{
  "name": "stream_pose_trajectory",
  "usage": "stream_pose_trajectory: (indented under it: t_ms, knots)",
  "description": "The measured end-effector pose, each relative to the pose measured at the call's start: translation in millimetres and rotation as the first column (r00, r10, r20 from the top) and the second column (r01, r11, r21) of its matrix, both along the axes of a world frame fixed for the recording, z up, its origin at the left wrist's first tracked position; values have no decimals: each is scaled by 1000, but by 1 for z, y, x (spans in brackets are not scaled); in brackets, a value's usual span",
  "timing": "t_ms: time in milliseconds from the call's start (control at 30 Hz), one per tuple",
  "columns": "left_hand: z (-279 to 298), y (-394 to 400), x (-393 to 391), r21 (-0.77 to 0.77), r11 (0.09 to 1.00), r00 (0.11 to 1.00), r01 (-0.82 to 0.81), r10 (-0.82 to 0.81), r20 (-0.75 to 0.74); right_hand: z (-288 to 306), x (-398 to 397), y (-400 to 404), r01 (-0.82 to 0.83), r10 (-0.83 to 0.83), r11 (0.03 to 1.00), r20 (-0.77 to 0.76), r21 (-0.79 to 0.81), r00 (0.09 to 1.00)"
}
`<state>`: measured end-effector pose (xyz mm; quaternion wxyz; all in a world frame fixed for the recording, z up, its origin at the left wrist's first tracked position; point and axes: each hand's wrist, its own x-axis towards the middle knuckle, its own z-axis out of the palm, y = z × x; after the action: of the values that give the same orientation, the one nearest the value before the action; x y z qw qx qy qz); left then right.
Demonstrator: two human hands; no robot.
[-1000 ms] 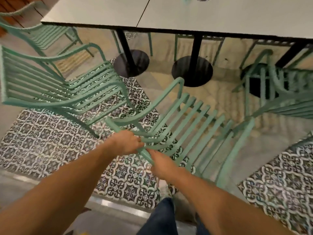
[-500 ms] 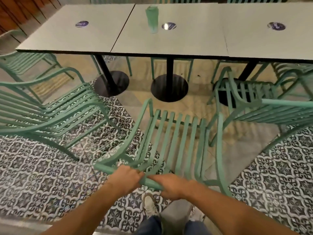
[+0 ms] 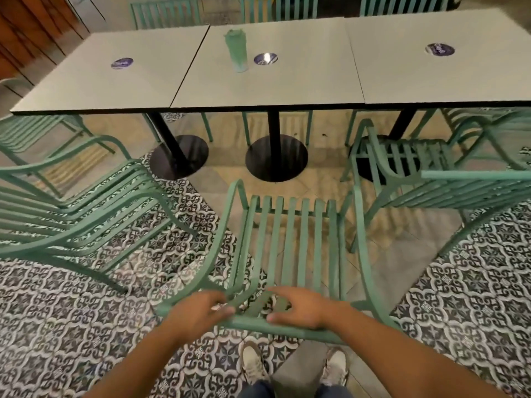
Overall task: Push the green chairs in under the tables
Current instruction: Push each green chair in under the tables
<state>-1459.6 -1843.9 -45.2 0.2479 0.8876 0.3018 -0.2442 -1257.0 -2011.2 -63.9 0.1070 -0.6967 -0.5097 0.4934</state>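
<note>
Desks: three grey desks [image 3: 258, 81] stand edge to edge in a row at the far side, each on a black post with a round black foot.
On the desks: a green bottle [image 3: 237, 51] stands upright on the middle one, just beside a round dark sticker [image 3: 265, 58]; a like sticker lies on each of the other two.
Middle chair: the green chair [image 3: 290, 248] faces the middle desk, its seat front near the round foot but short of the desk edge, not under it.
Left chair: a second chair [image 3: 86, 214] stands close on the left, turned askew, its arm near the middle chair's left arm.
Right chair: a third chair [image 3: 416, 179] stands on the right, its front partly under the right desk.
Far chairs: more green chairs [image 3: 166, 10] line the far side of the desks.
Floor: patterned tile near, plain tan under the desks; two shoes show at the near edge.
Left hand [image 3: 198, 311]: laid on the top rail of the middle chair's back, fingers curled over it.
Right hand [image 3: 298, 307]: on the same rail, just right of the left one, fingers bent over the rail; the two hands sit apart.
</note>
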Motion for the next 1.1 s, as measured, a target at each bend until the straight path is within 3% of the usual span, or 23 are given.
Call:
stream_pose_trajectory:
  t_ms: [67,133,200,233,300,333,467,633,700,867,1100]
  knots:
    - [-4,27,-16,22,953,952,-303,302,60,-5,33,-10,322,-322,947,18,6,946]
    - [-14,53,-33,27,830,830,-557,555,57,-10,69,-29,624,-619,780,104,-38,779]
    - [-29,70,-44,-84,690,693,-719,721,-21,-26,103,-65,766,-715,622,282,-161,639]
    - [-31,71,-45,-195,560,586,-805,803,-112,-35,112,-85,796,-718,545,342,-263,606]
    - [-28,66,-44,-368,223,342,-903,891,-299,-43,113,-116,753,-744,404,291,-519,601]
    - [-28,67,-43,-407,138,287,-903,899,-331,-41,107,-124,725,-785,336,246,-601,568]
    - [-36,77,-46,-443,90,270,-892,892,-363,-49,92,-139,767,-884,230,202,-599,422]
    - [-35,82,-48,-396,102,230,-913,928,-292,-50,81,-129,800,-947,148,150,-581,284]
    - [-34,90,-54,-402,73,204,-913,934,-293,-53,77,-121,803,-951,152,135,-577,277]
    - [-13,103,-70,-435,120,247,-892,937,-247,-56,69,-88,823,-960,184,84,-537,269]
    - [-22,138,-103,-389,26,133,-921,959,-251,-67,56,-43,805,-947,229,67,-547,315]
